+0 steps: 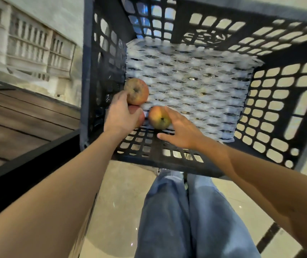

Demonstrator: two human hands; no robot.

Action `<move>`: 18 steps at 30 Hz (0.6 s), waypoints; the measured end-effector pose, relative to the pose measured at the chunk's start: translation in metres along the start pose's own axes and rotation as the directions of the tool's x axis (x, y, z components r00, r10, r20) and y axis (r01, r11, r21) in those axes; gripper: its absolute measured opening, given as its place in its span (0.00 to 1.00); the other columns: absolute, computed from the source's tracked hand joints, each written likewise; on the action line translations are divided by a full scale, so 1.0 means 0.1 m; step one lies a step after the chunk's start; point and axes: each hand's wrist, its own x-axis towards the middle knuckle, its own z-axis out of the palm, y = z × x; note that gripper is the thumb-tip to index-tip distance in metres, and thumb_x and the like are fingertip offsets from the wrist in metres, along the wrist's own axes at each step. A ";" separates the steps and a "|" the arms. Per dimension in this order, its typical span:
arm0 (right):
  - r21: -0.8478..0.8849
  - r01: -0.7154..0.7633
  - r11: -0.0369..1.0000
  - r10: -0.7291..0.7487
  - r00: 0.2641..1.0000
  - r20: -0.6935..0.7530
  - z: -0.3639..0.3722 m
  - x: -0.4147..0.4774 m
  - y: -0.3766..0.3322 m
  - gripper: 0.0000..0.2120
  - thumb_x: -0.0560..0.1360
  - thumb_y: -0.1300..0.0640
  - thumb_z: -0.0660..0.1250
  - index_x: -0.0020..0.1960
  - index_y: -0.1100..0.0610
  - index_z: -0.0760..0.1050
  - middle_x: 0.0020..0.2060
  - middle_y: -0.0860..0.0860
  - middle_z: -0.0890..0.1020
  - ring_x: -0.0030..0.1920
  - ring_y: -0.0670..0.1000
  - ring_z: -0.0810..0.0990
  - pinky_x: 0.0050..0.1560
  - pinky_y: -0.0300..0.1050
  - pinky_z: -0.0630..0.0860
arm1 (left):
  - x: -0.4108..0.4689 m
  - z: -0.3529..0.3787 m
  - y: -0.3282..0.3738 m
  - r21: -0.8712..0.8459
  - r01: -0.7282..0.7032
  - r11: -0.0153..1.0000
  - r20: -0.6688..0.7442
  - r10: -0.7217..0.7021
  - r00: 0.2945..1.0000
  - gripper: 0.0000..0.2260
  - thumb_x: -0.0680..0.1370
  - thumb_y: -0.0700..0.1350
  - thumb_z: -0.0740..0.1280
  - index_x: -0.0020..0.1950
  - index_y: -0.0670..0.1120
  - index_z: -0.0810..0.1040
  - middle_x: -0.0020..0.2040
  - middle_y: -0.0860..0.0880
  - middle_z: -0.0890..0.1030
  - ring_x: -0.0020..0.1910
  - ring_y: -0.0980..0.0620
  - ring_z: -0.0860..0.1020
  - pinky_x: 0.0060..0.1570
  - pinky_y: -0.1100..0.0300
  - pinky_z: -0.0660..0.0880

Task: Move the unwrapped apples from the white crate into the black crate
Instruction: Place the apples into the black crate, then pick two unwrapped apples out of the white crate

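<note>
The black crate (167, 159) stands in front of me with white foam netting (195, 81) covering its floor. Three unwrapped apples lie in its near left corner. My left hand (120, 113) curls over a red apple (141, 118) that is mostly hidden beneath it, and its fingertips touch a second apple (137, 91) just beyond. My right hand (183, 130) has straight fingers resting against the right side of a yellow-red apple (158, 117). White crates (28, 45) appear blurred at the far left.
A dark wooden surface with a black edge (28, 127) runs along the left of the black crate. My legs in blue jeans (177, 211) are below, over a pale tiled floor. Most of the netting in the crate is bare.
</note>
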 end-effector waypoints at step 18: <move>0.173 -0.334 0.926 0.347 0.937 -0.047 -1.19 -3.39 -1.14 0.24 0.79 0.46 0.57 0.70 0.56 0.63 0.59 0.58 0.79 0.61 0.60 0.76 0.58 0.49 0.72 | -2.71 -1.61 1.39 -0.169 0.131 0.977 0.355 -0.064 0.933 0.18 0.79 0.49 0.62 0.67 0.45 0.70 0.63 0.44 0.77 0.60 0.46 0.75 0.57 0.58 0.69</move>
